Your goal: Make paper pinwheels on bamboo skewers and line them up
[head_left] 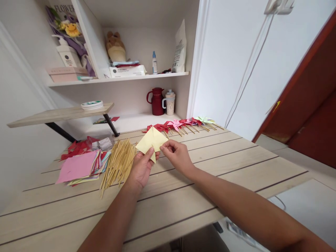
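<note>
Above the table I hold a pale yellow sheet of paper [151, 139], turned like a diamond, with slits or creases running in from its corners. My left hand [141, 168] grips its lower part, thumb on top and fingers behind. At its right corner, my right hand [179, 156] is closed in a pinch on the paper. A narrow flap of the same paper hangs below my left thumb. Thin wooden sticks [119, 161] lie in a heap just left of my hands. Beyond the paper, finished paper pinwheels [175, 124] on sticks lie in a row.
Left of the sticks is a stack of coloured paper [77, 167], with red paper pieces [80, 147] and a clear plastic box [105, 142] behind. A small raised shelf [63, 114] stands at the back left. A red jug [158, 102] and a cup [170, 103] stand in the alcove.
</note>
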### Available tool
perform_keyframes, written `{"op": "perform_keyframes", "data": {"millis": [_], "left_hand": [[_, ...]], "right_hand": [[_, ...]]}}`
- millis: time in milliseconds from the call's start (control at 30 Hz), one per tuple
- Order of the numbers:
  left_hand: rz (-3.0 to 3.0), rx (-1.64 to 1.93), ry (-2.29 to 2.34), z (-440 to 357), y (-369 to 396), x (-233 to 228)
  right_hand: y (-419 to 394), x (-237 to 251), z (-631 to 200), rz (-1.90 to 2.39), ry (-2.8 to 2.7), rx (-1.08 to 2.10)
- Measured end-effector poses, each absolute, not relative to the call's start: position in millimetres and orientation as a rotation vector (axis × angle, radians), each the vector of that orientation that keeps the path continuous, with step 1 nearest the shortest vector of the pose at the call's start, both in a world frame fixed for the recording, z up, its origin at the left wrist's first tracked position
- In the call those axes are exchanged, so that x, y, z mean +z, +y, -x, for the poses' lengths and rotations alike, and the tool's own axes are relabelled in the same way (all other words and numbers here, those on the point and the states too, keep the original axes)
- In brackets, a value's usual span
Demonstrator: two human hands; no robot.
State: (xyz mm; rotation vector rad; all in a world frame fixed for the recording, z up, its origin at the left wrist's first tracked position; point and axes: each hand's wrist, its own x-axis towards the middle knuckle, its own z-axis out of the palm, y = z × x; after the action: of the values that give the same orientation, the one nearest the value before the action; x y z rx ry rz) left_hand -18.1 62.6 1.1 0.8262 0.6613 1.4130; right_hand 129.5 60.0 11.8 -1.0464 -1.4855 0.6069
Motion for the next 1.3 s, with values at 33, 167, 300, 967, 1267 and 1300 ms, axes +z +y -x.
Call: {"op": "perform_keyframes", "data": {"millis": [33, 167, 300, 967, 1267, 1300], "left_hand": [[-0.822, 1.415, 0.667, 18.1, 62.8, 0.5], [-0.811, 1.424, 0.682, 17.7, 63.1, -0.5], [-0.819, 1.437, 0.709, 15.8, 62.6, 0.7], [-1.240, 1.307, 1.142, 16.7, 58.8, -1.7], [-1.258, 1.306, 1.120, 15.7, 59.2, -1.0], [-1.273, 1.299, 1.128, 15.4, 58.6, -0.8]], "right_hand": [[59.8, 11.9, -129.7, 1.046, -1.484, 0.611], [59.6, 12.6, -130.2, 1.057, -1.483, 0.616], [59.8, 11.7, -129.5, 1.045, -1.505, 0.597], [80.2, 37.4, -171.8, 0.973, -1.492, 1.099], [78.9, 29.1, -167.5, 0.913, -1.513, 1.254], [79.2, 28.1, -166.9, 0.924, -1.499, 1.259]]}}
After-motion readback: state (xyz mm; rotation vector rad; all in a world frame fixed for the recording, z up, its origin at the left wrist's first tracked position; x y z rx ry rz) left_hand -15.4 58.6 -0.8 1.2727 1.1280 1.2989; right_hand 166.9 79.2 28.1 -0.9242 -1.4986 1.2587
